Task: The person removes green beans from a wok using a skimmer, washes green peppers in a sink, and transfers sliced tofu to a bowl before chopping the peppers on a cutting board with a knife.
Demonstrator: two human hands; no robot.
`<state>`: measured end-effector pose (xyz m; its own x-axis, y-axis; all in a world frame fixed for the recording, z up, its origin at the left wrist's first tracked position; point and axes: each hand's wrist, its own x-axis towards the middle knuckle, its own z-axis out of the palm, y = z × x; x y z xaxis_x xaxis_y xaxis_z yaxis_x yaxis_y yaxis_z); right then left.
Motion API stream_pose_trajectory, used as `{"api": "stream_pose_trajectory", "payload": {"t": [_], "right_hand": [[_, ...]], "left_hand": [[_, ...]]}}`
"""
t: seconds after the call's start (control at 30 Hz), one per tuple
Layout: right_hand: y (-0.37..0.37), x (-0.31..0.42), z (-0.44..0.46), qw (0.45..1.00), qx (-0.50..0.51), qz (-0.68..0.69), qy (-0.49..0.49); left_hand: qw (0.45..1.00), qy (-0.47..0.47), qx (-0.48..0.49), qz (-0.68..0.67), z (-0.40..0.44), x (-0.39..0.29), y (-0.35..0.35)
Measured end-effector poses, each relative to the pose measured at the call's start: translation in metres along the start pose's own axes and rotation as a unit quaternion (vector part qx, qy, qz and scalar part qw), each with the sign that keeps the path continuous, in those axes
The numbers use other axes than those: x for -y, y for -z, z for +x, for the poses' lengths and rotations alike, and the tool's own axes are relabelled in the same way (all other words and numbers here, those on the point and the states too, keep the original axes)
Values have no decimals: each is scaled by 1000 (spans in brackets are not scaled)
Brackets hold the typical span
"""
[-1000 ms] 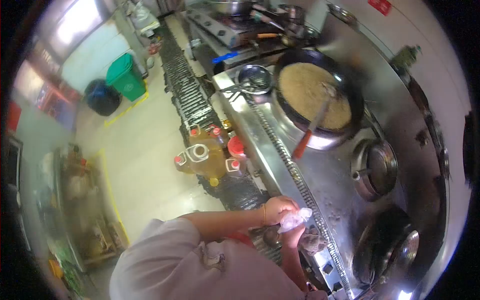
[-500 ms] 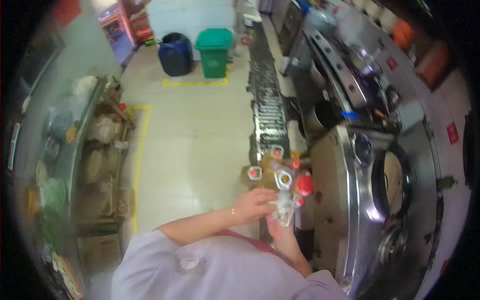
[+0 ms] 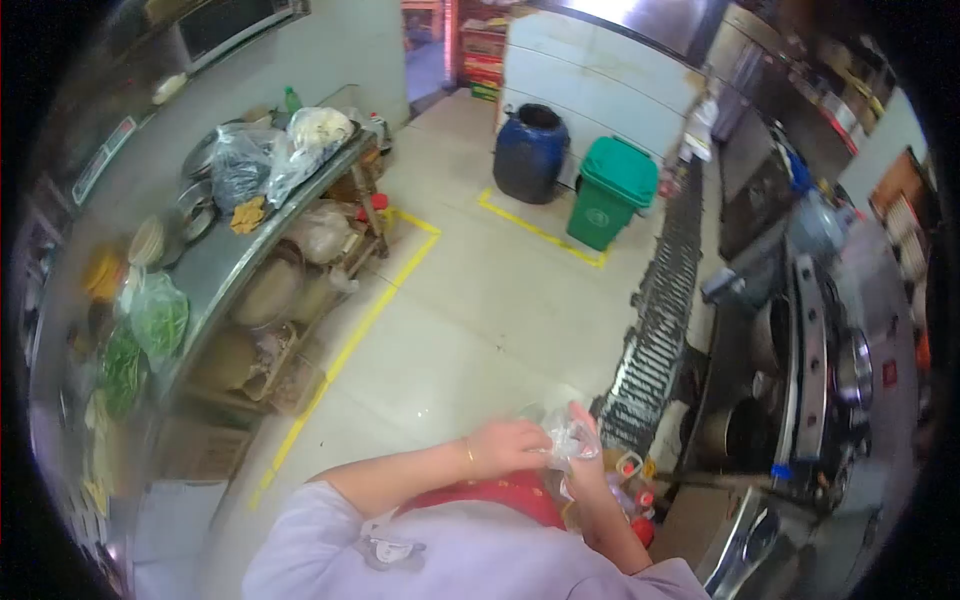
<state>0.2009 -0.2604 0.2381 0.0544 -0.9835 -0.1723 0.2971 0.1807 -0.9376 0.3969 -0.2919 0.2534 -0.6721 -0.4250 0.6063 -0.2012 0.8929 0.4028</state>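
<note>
Left fingers (image 3: pixel 532 441) and right fingers (image 3: pixel 580 414) hold a clear bag (image 3: pixel 568 443) above the floor (image 3: pixel 450 335); counter (image 3: pixel 208 282) leftward, green bin (image 3: pixel 603 205) beyond them.

Pale lilac short-sleeved cloth top (image 3: pixel 480 560) over a patch of bright red cloth (image 3: pixel 490 490)

The loose left sleeve (image 3: pixel 310 525) and right sleeve (image 3: pixel 665 580) leave both forearms bare; a grey-and-white print (image 3: pixel 390 552), its details too blurred to read, sits on the left part of the top, small yellowish marks dot the red cloth, and a thin gold-coloured bracelet (image 3: pixel 469 455) circles the wrist of the left hand (image 3: pixel 508 446)
</note>
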Motion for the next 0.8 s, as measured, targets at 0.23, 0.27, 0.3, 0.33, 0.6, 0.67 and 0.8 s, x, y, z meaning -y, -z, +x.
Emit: {"api": "stream_pose_trajectory", "payload": {"t": [0.23,0.27,0.3,0.33,0.6,0.67,0.8], "right_hand": [[46,72,173,902,97,-367,209],[50,88,194,881,96,-398,238],[54,103,218,870,92,-414,252],[61,119,238,858,84,-432,264],[154,158,386,863,80,-451,216],[177,171,408,856,19,-475,201],[251,155,446,887,-143,-417,140]], "left_hand": [[918,351,-35,-181,115,142,-34],[885,389,-90,-240,134,162,-50],[847,419,-138,-297,151,188,-57],[837,427,-136,-314,165,213,-59],[690,466,-39,-553,279,343,-86],[659,478,-19,-581,292,393,-100],[607,590,1,-533,344,523,-97]]}}
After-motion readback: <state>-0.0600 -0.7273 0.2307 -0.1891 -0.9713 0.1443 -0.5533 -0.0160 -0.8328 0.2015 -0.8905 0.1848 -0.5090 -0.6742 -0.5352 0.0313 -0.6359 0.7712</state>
